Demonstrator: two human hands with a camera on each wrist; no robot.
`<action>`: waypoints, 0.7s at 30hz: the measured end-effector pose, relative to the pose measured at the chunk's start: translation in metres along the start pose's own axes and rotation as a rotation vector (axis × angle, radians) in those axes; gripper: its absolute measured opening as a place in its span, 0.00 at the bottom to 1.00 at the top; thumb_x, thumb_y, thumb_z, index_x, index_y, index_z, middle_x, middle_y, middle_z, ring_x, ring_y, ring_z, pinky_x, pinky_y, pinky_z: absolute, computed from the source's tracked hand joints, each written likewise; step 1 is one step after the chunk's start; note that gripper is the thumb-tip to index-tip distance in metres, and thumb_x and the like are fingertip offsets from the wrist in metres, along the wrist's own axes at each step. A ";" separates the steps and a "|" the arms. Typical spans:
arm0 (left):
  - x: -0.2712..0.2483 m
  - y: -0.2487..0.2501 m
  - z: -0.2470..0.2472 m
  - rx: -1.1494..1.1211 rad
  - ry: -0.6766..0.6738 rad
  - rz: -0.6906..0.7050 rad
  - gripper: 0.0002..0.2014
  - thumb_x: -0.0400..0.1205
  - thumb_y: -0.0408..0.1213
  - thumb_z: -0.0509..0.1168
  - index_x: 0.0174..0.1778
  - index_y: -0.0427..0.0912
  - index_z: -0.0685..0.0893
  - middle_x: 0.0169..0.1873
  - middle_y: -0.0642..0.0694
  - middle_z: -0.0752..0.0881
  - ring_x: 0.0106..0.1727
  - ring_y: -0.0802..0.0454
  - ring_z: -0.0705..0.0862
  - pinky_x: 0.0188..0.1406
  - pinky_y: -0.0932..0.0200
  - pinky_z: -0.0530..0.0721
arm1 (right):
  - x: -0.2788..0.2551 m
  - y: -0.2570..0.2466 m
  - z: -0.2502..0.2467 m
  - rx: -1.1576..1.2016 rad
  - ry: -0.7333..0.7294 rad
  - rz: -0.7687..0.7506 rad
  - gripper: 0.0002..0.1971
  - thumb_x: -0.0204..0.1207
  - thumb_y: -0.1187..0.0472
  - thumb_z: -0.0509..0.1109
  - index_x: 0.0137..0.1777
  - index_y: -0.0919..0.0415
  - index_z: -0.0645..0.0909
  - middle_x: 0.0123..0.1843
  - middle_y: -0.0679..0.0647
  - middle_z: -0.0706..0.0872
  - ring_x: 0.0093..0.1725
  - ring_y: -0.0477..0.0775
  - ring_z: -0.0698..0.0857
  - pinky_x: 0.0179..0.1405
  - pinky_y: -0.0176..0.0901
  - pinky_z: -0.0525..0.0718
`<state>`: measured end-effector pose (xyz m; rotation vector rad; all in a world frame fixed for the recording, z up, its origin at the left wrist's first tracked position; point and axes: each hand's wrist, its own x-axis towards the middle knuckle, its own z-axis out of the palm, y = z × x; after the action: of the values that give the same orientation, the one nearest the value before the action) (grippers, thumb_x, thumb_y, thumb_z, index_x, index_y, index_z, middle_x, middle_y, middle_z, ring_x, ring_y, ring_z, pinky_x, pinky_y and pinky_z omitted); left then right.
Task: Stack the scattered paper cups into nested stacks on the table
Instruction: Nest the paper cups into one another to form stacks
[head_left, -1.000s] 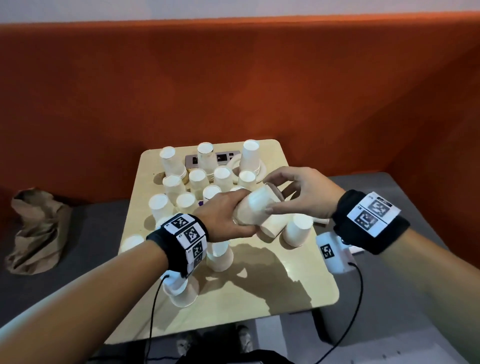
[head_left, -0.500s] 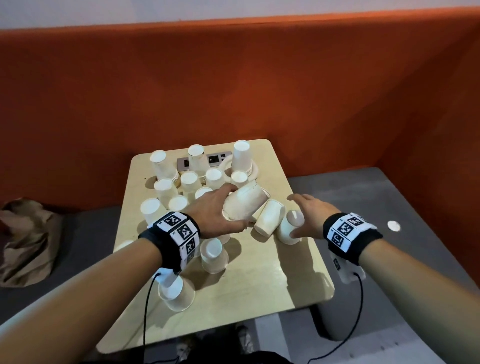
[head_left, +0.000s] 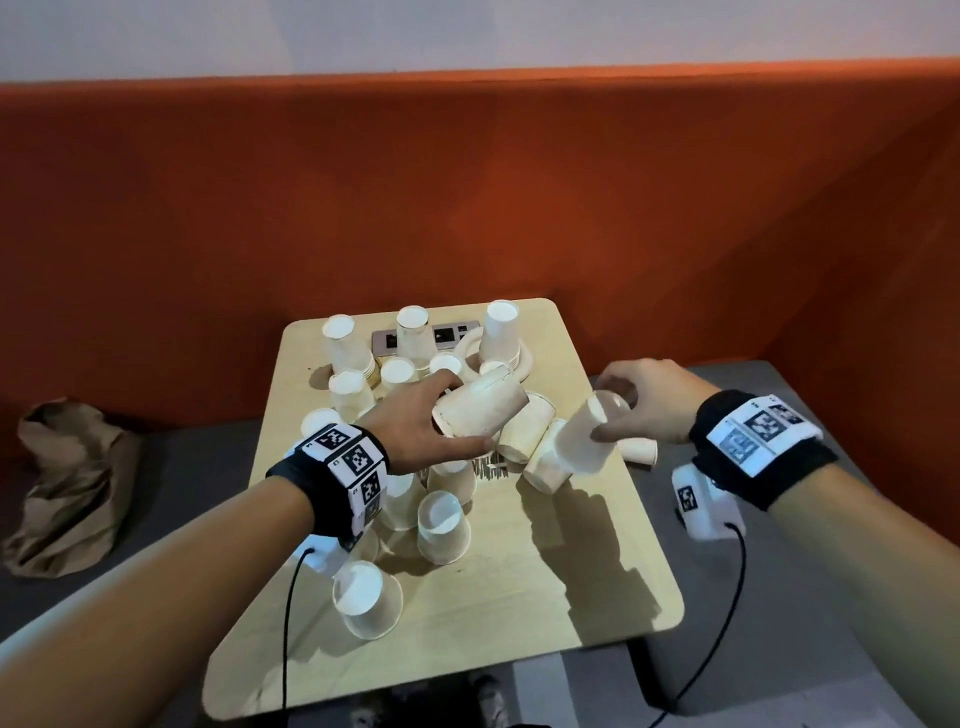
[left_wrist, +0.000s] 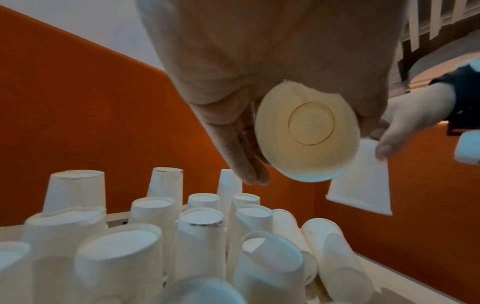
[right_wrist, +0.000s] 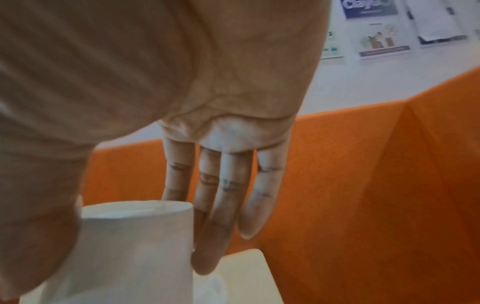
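Several white paper cups stand upside down on the small wooden table (head_left: 597, 582), with a taller nested stack (head_left: 500, 332) at the back. My left hand (head_left: 460, 415) grips a nested cup stack (head_left: 493, 405) held sideways above the middle of the table; its open mouth (left_wrist: 306, 131) faces the left wrist camera. My right hand (head_left: 608, 410) grips a single cup (head_left: 571, 447) near its base, tilted and lifted just right of the left hand's stack. Thumb and fingers (right_wrist: 207, 236) press the cup's (right_wrist: 135, 246) sides. Two more cups (head_left: 524, 431) lie on their sides below.
A socket panel (head_left: 447, 335) and a white ring (head_left: 522, 364) lie at the table's back. One cup (head_left: 641, 451) lies past the right edge. A brown paper bag (head_left: 67, 483) sits on the grey surface at left. An orange partition (head_left: 467, 197) backs the table.
My right hand left the left hand's stack, dropped to a cup lying at the right, and has now lifted it. The left hand kept hold of its stack.
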<state>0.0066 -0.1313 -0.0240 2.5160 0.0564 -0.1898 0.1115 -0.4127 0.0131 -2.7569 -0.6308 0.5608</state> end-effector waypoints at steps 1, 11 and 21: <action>0.000 -0.003 -0.003 0.000 0.013 -0.003 0.36 0.64 0.67 0.76 0.64 0.55 0.74 0.49 0.56 0.85 0.48 0.55 0.84 0.45 0.55 0.84 | 0.001 -0.003 -0.009 0.085 0.036 -0.025 0.25 0.62 0.43 0.84 0.58 0.46 0.82 0.52 0.45 0.87 0.52 0.51 0.86 0.55 0.52 0.86; -0.017 -0.047 -0.046 -0.200 0.155 -0.035 0.39 0.51 0.62 0.84 0.55 0.57 0.77 0.50 0.61 0.84 0.52 0.60 0.83 0.52 0.56 0.83 | 0.023 -0.063 -0.035 0.737 0.052 -0.358 0.25 0.64 0.74 0.84 0.61 0.62 0.84 0.58 0.58 0.90 0.53 0.48 0.89 0.53 0.47 0.89; -0.043 -0.099 -0.089 -0.409 0.281 -0.105 0.36 0.55 0.60 0.84 0.56 0.54 0.81 0.48 0.52 0.87 0.45 0.63 0.86 0.45 0.62 0.86 | 0.064 -0.133 -0.018 0.846 -0.091 -0.435 0.29 0.58 0.70 0.85 0.62 0.65 0.83 0.60 0.59 0.89 0.55 0.50 0.89 0.48 0.43 0.89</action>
<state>-0.0336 0.0009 -0.0030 2.1142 0.3092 0.1249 0.1242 -0.2702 0.0527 -1.7555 -0.7592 0.6547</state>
